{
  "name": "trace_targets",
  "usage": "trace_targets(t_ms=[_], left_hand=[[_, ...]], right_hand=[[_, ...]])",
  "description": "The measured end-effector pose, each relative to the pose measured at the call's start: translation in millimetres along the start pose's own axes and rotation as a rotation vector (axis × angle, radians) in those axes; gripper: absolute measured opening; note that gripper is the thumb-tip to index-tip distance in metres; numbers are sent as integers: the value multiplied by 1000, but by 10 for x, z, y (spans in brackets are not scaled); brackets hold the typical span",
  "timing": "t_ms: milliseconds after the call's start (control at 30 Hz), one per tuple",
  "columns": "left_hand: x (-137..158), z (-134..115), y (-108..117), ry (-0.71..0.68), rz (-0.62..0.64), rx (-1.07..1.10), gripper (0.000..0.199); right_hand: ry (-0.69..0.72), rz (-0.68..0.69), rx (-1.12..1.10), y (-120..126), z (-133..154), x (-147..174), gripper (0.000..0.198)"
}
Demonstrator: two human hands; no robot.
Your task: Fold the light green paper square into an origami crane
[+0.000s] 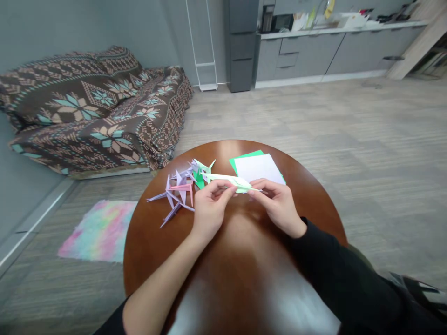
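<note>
Between my two hands, above the round table, is a pale green origami piece (240,182) with long narrow points. My left hand (213,202) pinches its left part with thumb and fingertips. At the other end, the fingers of my right hand (276,202) are closed on its thin right point. To the left of my left hand lies a cluster of folded paper cranes (178,186), mostly lilac, with pink and green ones among them. Just beyond my hands rests a stack of square paper (260,166), white on top with green edges showing beneath.
The brown round table (223,279) has a glossy top. A sofa with a patterned cover (104,107) stands at the left, and a pastel fluffy rug (99,230) lies on the floor. Grey kitchen cabinets (314,53) and a white rack (206,65) are at the back.
</note>
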State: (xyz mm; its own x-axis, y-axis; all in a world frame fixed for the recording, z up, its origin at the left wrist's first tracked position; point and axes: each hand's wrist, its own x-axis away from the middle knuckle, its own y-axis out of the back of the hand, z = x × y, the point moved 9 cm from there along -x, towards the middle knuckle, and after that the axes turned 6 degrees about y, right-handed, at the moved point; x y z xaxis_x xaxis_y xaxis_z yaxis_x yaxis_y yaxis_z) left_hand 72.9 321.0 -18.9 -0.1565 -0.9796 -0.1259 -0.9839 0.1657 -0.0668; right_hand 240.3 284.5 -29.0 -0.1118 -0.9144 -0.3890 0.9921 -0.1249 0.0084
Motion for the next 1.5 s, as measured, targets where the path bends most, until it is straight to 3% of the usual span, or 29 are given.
trace_targets(t_ms=[600, 733, 833, 1033, 1167, 1233, 1500], left_hand=[[22, -8, 54, -1, -75, -8, 17], [-20, -38, 117, -12, -108, -8, 19], [-48, -9, 75, 12, -41, 7, 22], [0, 56, -86, 67, 115, 22, 49], [25, 81, -124, 84, 125, 29, 86], [14, 119, -109, 99, 97, 72, 95], [-44, 308, -90, 213, 105, 123, 56]], right_hand=[[-71, 39, -162, -115, -41, 30, 24], [-77, -110, -190, 47, -81, 3, 30], [-132, -209, -202, 150, -154, 1, 23], [-374, 85, -289, -185, -291, 82, 28], [-336, 159, -212, -232, -232, 87, 24], [-309, 151, -157, -206, -218, 73, 22], [-306, 145, -91, -202, -237, 86, 19]])
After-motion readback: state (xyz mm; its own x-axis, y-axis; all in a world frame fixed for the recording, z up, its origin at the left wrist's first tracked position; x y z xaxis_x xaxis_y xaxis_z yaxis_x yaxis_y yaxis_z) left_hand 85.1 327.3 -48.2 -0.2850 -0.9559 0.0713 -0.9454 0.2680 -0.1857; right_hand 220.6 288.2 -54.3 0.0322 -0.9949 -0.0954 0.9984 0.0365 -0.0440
